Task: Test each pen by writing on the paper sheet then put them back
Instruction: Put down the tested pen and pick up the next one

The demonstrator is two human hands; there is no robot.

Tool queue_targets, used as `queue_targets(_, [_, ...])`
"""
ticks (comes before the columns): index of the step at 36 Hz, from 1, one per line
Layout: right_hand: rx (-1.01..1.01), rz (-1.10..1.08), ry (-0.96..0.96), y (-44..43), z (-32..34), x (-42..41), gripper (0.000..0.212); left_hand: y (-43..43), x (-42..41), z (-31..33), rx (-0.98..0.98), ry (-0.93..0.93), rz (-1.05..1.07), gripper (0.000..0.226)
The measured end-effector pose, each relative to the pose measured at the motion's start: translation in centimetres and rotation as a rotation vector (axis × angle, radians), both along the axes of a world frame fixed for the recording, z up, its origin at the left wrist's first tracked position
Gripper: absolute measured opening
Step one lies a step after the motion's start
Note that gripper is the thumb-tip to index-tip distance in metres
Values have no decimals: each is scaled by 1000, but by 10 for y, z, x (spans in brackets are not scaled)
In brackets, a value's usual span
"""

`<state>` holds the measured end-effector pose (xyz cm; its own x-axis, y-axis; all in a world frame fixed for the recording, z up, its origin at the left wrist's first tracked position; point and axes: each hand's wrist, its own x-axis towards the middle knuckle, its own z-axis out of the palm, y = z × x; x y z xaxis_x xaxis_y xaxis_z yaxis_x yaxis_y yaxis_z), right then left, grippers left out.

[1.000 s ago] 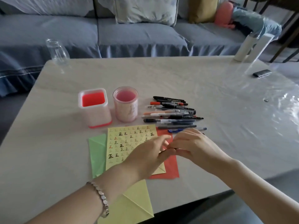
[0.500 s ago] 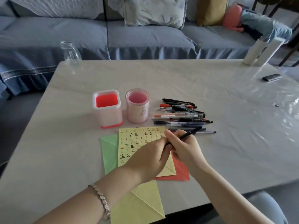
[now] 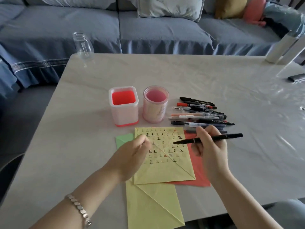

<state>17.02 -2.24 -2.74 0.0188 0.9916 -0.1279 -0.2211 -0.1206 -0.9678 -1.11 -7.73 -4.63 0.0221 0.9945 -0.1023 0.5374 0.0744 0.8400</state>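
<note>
The yellow paper sheet (image 3: 165, 156) lies on the bench (image 3: 82, 129), its upper part filled with rows of small written marks; this sheet is the landmark for all that follows. The right hand (image 3: 208, 146) hovers over the sheet's right edge, fingers closed around a black pen (image 3: 214, 138); the pen lies nearly level, its tip pointing left over the marks on the sheet, its far end sticking out to the right past the hand. The left hand (image 3: 132, 156) sits over the sheet's left edge, fingers curled in narrowly; whether it pinches anything small I cannot tell, as it is blurred; a bracelet (image 3: 79, 209) circles that wrist. Under the sheet a red paper (image 3: 198, 172) shows at its right, a green paper (image 3: 123, 139) at its left, and a second yellow paper (image 3: 153, 205) at its near side. Just beyond the sheet stand a square holder (image 3: 123, 106) and a round holder (image 3: 156, 104); beyond its right corner lies a heap of pens (image 3: 201, 113).
</note>
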Motion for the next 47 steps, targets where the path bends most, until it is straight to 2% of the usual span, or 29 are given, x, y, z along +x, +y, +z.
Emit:
queue_targets(2, [-17, -27, -18, 4, -2, 6, 37, 0, -19, -20, 40, 240, 97, 17])
queue_targets(4, [-32, -24, -70, 6, -7, 11, 32, 0, -33, -45, 159, 432, 208, 12])
queue_targets(9, [-57, -46, -206, 10, -24, 24, 23, -2, -54, -84, 271, 515, 328, 16])
queue_targets(11, [-53, -42, -242, 10, -29, 27, 19, -2, -54, -88, 335, 597, 334, 11])
queue_targets(13, [-53, -28, -261, 10, -32, 28, 15, -3, -48, -87, 342, 670, 372, 15])
queue_targets(16, [-47, -5, -288, 9, -36, 32, 20, -2, -27, -79, 432, 639, 248, 28])
queue_targets(20, [-39, 32, -229, 8, -40, 39, 24, -7, 11, -80, 511, 625, -174, 52])
queue_targets(24, [-76, 37, -224, 9, -45, 45, 22, -15, 42, -90, 440, 665, -360, 34])
queue_targets(31, [-3, -69, -377, 13, -57, 46, 22, -6, 56, -93, 317, 656, -334, 44])
queue_targets(39, [152, -147, -485, 20, -76, 26, 38, -4, 63, -92, 297, 677, -262, 34])
queue_targets(47, [161, -195, -599, 22, -99, 21, 36, 1, 68, -90, 307, 605, -195, 39])
